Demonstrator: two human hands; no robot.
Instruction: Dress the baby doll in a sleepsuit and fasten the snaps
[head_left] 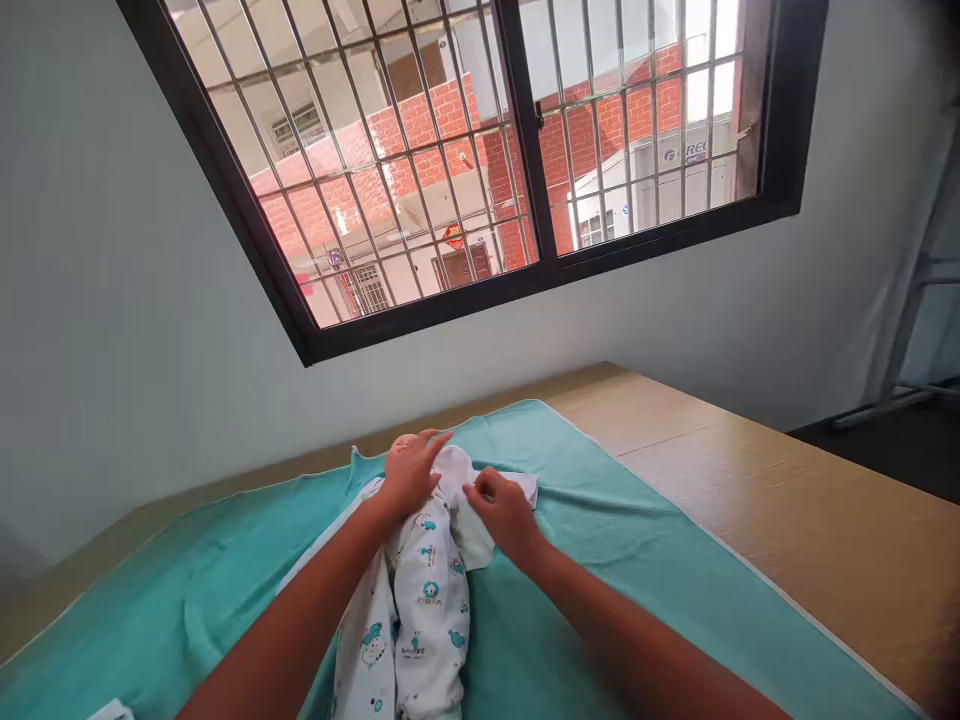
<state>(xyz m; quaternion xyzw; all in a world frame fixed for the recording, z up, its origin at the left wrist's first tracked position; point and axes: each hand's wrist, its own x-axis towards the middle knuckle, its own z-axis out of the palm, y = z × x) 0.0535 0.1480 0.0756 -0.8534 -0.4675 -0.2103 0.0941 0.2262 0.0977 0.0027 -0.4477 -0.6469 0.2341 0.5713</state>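
Note:
A baby doll [403, 442] lies on its back on a green cloth, its head toward the window wall. White baby clothes with teal animal prints [431, 600] cover its legs and lower body. My left hand [412, 476] rests over the doll just below its face, fingers stretched and somewhat apart. Beside it, a plain white garment part [474, 535] spreads out to the right, with a sleeve-like end. My right hand [506, 510] is closed in a pinch at this white fabric; the exact spot gripped is partly hidden by the fingers.
The green cloth [600, 580] covers much of a wooden table [712, 440] set against the wall. A small white item [112, 710] shows at the bottom left edge. Above is a barred window with a dark frame [435, 312]. A metal rack [911, 310] stands at the right.

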